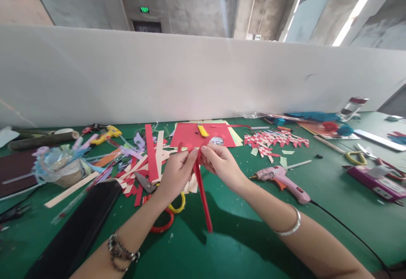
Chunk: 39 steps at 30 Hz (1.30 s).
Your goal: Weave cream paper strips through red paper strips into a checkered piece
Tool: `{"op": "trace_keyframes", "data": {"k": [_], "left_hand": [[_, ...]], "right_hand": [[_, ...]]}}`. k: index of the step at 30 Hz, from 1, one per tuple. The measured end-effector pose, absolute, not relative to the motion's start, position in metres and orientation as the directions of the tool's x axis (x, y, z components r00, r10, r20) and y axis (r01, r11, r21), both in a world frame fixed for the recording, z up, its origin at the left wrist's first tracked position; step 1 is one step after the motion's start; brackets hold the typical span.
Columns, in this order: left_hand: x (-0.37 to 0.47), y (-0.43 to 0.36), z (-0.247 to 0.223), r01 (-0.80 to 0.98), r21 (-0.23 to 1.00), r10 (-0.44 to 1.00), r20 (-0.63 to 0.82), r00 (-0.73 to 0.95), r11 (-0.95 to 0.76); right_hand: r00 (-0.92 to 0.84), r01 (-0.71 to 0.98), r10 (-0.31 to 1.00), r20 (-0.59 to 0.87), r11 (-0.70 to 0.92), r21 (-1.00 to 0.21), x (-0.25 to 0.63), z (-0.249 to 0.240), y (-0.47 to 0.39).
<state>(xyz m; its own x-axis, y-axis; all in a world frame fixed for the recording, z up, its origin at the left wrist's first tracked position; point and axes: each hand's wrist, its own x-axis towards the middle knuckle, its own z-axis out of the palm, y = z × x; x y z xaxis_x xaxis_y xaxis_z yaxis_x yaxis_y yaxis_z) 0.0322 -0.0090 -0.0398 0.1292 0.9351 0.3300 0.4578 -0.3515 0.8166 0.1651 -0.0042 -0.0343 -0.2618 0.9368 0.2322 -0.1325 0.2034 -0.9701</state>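
My left hand (179, 170) and my right hand (220, 160) meet near the middle of the view, both closed in a pinch. Between them they grip a red paper strip (203, 198), whose long end hangs down toward the table. A short curl of red rises above the fingers; how the strip is folded there is hidden. Behind the hands lie red paper sheets (184, 133) with a yellow-handled cutter (202, 130) on top. Scissors with red and yellow handles (162, 224) rest partly under my left wrist.
Cut paper strips (152, 152) are heaped on the left, near a black pouch (82, 224) and yellow glue gun (108, 134). To the right lie a pink glue gun (285, 181) with its cord, woven red-and-white pieces (275, 140) and a purple power strip (377, 181). A white partition (196, 76) stands behind.
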Motion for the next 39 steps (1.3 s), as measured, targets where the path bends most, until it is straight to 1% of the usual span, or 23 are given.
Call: {"op": "trace_keyframes", "data": {"k": [3, 5, 8, 14, 18, 20, 23, 25, 30, 34, 39], "left_hand": [[0.0313, -0.0081, -0.041, 0.52, 0.732, 0.886, 0.45, 0.115, -0.44], [0.0307, -0.0077, -0.0412, 0.535, 0.713, 0.873, 0.476, 0.106, -0.453], [0.0309, -0.0083, -0.0415, 0.512, 0.739, 0.882, 0.463, 0.087, -0.438], [0.0317, -0.0099, -0.0389, 0.475, 0.783, 0.898, 0.438, 0.037, -0.402], [0.0278, -0.007, -0.0369, 0.433, 0.839, 0.929, 0.37, -0.011, -0.329], [0.0262, -0.0054, -0.0364, 0.432, 0.847, 0.942, 0.334, 0.022, -0.31], [0.0259, -0.0047, -0.0363, 0.48, 0.813, 0.942, 0.313, 0.12, -0.33], [0.027, -0.0051, -0.0364, 0.513, 0.785, 0.936, 0.32, 0.145, -0.347], [0.0294, -0.0065, -0.0359, 0.537, 0.746, 0.915, 0.371, 0.156, -0.394], [0.0291, -0.0069, -0.0347, 0.546, 0.719, 0.895, 0.418, 0.153, -0.429], [0.0274, -0.0076, -0.032, 0.555, 0.719, 0.898, 0.418, 0.137, -0.419]], "right_hand": [[-0.324, -0.085, 0.918, 0.229, 0.213, -0.973, 0.1641, -0.0364, -0.0048], [-0.368, -0.064, 0.897, 0.245, 0.238, -0.969, 0.1639, -0.0376, -0.0055], [-0.395, -0.063, 0.883, 0.254, 0.25, -0.966, 0.1642, -0.0386, -0.0055], [-0.394, -0.095, 0.892, 0.22, 0.199, -0.975, 0.1635, -0.0393, -0.0033], [-0.388, -0.07, 0.899, 0.204, 0.192, -0.979, 0.1624, -0.0399, -0.004], [-0.361, -0.08, 0.909, 0.21, 0.194, -0.978, 0.1624, -0.04, -0.0039], [-0.296, -0.122, 0.926, 0.235, 0.208, -0.971, 0.1634, -0.0386, -0.0027], [-0.272, -0.151, 0.931, 0.243, 0.209, -0.966, 0.1641, -0.0369, -0.0016], [-0.291, -0.169, 0.933, 0.212, 0.168, -0.971, 0.1635, -0.0372, 0.0011], [-0.306, -0.132, 0.921, 0.243, 0.212, -0.968, 0.1633, -0.0401, 0.0032], [-0.331, -0.151, 0.912, 0.241, 0.201, -0.968, 0.1647, -0.0378, 0.0041]]}}
